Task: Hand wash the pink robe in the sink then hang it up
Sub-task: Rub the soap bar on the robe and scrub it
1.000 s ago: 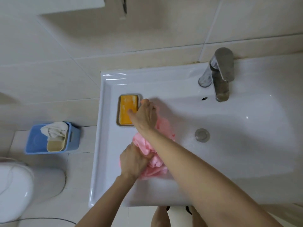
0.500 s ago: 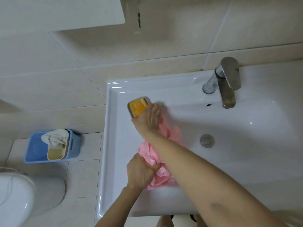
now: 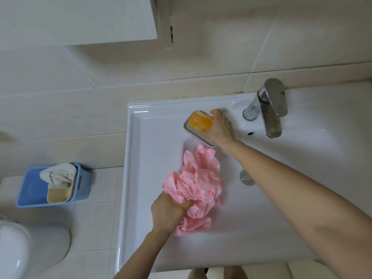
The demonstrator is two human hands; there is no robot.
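Observation:
The pink robe (image 3: 198, 183) lies crumpled in the white sink (image 3: 141, 158), left of the drain (image 3: 246, 177). My left hand (image 3: 168, 213) grips the robe's near edge in a fist. My right hand (image 3: 220, 127) reaches to the back of the basin and holds a grey soap dish (image 3: 194, 133) with an orange soap bar (image 3: 200, 122) in it. The dish sits tilted, close to the left of the chrome faucet (image 3: 269, 109). My right forearm crosses the basin from the lower right.
A blue plastic bin (image 3: 36, 190) with a white cloth and a beige container stands on the tiled floor to the left. A white toilet (image 3: 26, 250) is at the lower left. A wall cabinet (image 3: 80, 19) hangs above. Tiled wall runs behind the sink.
My right hand took the soap dish from the sink's left side and carried it up and to the right, toward the faucet. My left hand kept its grip on the robe.

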